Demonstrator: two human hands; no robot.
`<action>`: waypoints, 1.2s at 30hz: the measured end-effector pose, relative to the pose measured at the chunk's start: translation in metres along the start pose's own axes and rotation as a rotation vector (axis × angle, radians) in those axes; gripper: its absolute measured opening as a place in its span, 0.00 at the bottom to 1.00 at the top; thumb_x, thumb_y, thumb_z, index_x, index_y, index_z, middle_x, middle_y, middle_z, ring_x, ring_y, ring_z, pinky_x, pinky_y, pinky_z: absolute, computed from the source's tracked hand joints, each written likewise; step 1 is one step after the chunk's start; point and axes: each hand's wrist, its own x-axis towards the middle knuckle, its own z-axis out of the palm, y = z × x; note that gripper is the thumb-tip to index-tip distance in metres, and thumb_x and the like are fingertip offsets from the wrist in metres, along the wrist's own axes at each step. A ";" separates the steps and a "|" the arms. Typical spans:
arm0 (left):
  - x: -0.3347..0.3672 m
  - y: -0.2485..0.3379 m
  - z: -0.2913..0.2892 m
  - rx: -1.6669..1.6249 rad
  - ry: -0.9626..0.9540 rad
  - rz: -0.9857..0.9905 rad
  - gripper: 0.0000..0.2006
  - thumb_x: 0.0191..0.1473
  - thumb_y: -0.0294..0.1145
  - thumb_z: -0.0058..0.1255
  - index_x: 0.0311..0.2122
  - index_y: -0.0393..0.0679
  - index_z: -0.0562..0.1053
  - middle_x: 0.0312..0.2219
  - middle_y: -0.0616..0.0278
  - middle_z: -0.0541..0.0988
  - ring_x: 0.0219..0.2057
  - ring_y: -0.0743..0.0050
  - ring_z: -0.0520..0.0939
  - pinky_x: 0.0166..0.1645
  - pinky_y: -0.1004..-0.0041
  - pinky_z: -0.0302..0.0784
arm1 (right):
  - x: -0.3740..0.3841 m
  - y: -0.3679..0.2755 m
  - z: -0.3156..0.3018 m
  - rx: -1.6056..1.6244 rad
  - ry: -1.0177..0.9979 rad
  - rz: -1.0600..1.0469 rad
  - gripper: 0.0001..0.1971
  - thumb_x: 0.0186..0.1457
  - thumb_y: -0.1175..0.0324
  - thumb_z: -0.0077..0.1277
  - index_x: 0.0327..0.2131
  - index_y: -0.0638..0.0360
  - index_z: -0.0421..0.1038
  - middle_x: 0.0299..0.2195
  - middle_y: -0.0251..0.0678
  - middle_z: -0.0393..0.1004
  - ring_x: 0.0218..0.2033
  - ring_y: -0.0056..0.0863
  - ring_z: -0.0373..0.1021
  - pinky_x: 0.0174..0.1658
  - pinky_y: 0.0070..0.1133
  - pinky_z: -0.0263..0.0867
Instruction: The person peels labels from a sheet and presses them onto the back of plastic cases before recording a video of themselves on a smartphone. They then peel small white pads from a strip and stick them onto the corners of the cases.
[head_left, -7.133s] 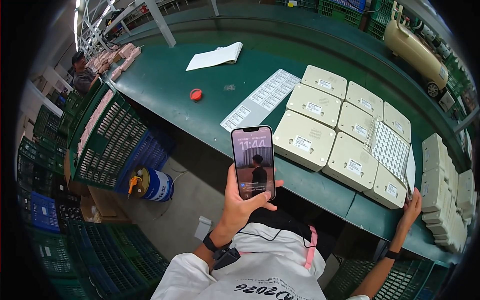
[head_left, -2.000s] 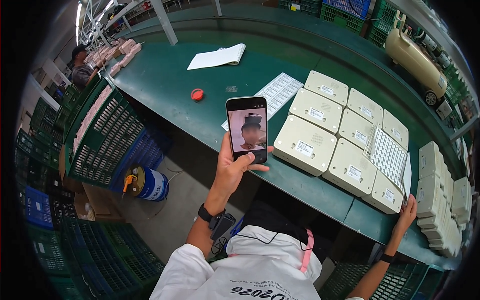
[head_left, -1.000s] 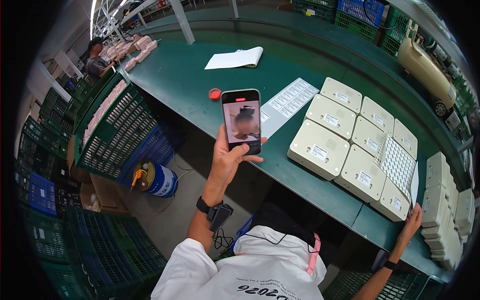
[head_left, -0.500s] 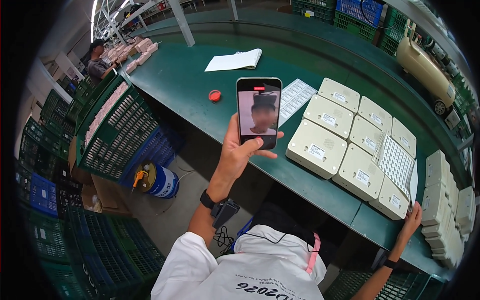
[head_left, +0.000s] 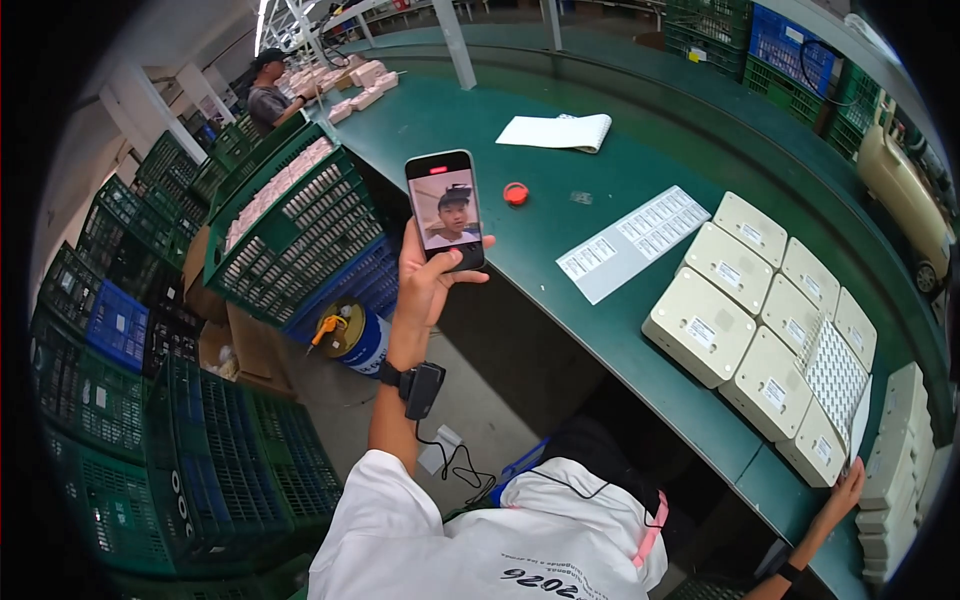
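A smartphone [head_left: 446, 212] is held upright in my left hand [head_left: 428, 275], fingers behind it and thumb over the lower screen. Its screen shows a person in a cap. At the bench's right side, my right hand [head_left: 845, 490] closes at the lower corner of a patterned label sheet [head_left: 836, 362] with a white backing. That sheet lies across several cream plastic boxes [head_left: 698, 332], set in rows with small labels on top. Left of the boxes lies a flat sheet of printed labels [head_left: 630, 243], partly stripped.
The green bench [head_left: 560, 290] also bears a red tape roll [head_left: 515, 194] and a white notepad [head_left: 555, 132]. More cream pieces [head_left: 893, 450] are stacked at right. Green crates [head_left: 300, 225], a blue drum [head_left: 360, 345] and a co-worker [head_left: 270, 95] are at left.
The view has turned left, so the bench and boxes sit farther right. The phone has moved left and tilts differently. My right hand stays at the sheet's corner.
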 end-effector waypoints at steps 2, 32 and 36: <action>-0.002 0.007 -0.022 0.027 0.018 0.017 0.30 0.50 0.15 0.40 0.59 0.42 0.54 0.50 0.47 0.71 0.47 0.43 0.79 0.33 0.61 0.87 | 0.001 -0.001 -0.001 0.003 -0.013 0.011 0.25 0.63 0.51 0.46 0.55 0.60 0.66 0.46 0.35 0.71 0.43 0.24 0.69 0.47 0.20 0.65; -0.037 0.098 -0.152 0.392 0.259 0.172 0.29 0.51 0.13 0.40 0.60 0.41 0.56 0.48 0.48 0.74 0.46 0.47 0.80 0.33 0.64 0.87 | 0.011 0.015 -0.011 -0.007 -0.039 0.008 0.24 0.65 0.53 0.44 0.56 0.60 0.66 0.48 0.35 0.70 0.45 0.25 0.69 0.47 0.20 0.65; -0.037 0.098 -0.146 0.395 0.267 0.161 0.29 0.51 0.13 0.40 0.60 0.41 0.56 0.48 0.48 0.74 0.46 0.47 0.80 0.33 0.64 0.87 | 0.016 0.018 -0.007 0.000 -0.061 0.021 0.24 0.65 0.53 0.44 0.56 0.60 0.66 0.48 0.35 0.70 0.45 0.25 0.69 0.47 0.20 0.66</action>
